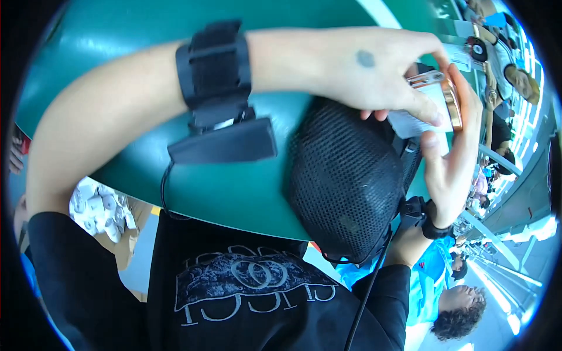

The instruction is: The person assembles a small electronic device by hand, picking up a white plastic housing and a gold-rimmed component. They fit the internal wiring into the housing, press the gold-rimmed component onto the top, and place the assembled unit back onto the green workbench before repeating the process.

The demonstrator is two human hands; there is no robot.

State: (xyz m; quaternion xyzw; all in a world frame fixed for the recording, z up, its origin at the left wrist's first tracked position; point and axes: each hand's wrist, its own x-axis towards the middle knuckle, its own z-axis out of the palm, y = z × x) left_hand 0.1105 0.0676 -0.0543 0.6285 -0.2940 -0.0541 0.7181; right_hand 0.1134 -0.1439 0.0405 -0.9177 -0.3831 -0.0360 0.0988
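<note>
My left hand reaches across from the left, back upward, and its thumb presses on the white face of a small block with a shiny copper-coloured edge. Around the far side of that block curl the fingers of my right hand, its thumb close to the lower corner. Both hands hold it together, and the fingers cover part of it. Just below my left hand sits a rounded black mesh-covered thing; its kind is unclear. A strap with a black box is on my left wrist, and a dark band on my right.
A green tabletop with a curved near edge lies under my arms. At the lower left stands a cardboard box with white rolls. A black cable runs down my right side. People, one in blue, are at the right.
</note>
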